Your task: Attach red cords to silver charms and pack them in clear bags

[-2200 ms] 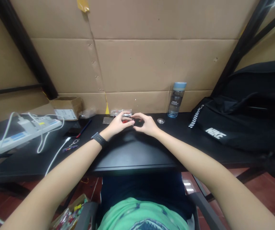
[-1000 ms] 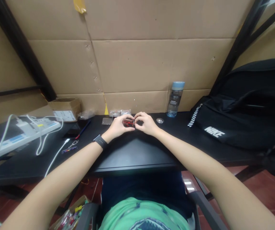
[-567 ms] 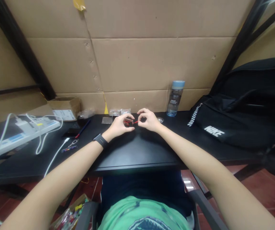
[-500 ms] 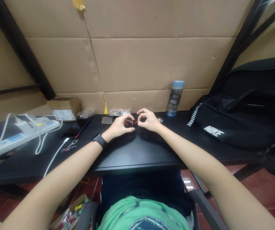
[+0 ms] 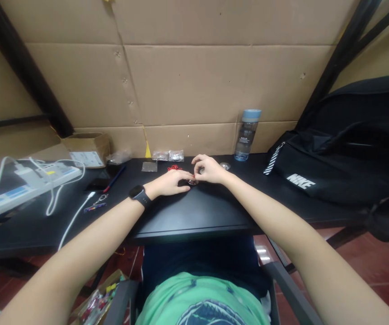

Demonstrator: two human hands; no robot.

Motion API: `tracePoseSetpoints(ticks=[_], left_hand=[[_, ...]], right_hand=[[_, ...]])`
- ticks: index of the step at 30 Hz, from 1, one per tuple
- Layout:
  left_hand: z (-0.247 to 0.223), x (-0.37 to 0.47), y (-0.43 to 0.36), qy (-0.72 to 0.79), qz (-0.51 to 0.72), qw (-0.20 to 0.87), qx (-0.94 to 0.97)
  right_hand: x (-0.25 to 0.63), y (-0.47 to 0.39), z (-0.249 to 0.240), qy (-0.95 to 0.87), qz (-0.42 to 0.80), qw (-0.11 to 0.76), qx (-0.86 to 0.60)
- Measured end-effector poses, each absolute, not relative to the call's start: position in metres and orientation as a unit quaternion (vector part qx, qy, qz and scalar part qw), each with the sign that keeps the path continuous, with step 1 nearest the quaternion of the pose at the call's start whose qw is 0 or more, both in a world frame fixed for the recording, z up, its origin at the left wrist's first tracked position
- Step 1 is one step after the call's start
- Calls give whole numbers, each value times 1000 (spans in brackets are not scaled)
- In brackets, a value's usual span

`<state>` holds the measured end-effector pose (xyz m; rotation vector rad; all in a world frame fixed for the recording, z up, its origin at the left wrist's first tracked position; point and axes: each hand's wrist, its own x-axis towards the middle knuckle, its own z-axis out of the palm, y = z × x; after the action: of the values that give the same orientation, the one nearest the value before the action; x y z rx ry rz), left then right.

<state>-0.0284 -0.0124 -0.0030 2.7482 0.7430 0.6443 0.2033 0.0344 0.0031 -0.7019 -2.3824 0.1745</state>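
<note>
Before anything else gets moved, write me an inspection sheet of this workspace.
Surface: black desk, dark and smooth, light glare near the front edge.
Work things: small shiny round piece at the fingertips; red cord beyond the left hand.
Clutter: clear packets at the back, second round piece behind the right hand, upright bottle, black bag, pen.
Hands: left hand and right hand meet at the round piece; grip too small to judge.
Cables: white cable runs over the front edge; power strip at far left.
Surroundings: cardboard wall behind the desk; other people, nothing seen.
</note>
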Motion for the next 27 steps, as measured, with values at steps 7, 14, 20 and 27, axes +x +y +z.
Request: tracePoseSetpoints(ticks=[7, 14, 20, 27], left_hand=[[-11, -29, -9, 248, 196, 98, 943], [-9, -29, -10, 263, 180, 68, 945], [0, -28, -13, 288, 226, 41, 930], [-7, -28, -10, 351, 255, 27, 901]], right_hand=[[208, 38, 6, -914, 47, 291, -279], [236, 49, 18, -899, 40, 254, -355], [252, 54, 19, -907, 94, 155, -380], [244, 54, 12, -897, 9, 135, -421]])
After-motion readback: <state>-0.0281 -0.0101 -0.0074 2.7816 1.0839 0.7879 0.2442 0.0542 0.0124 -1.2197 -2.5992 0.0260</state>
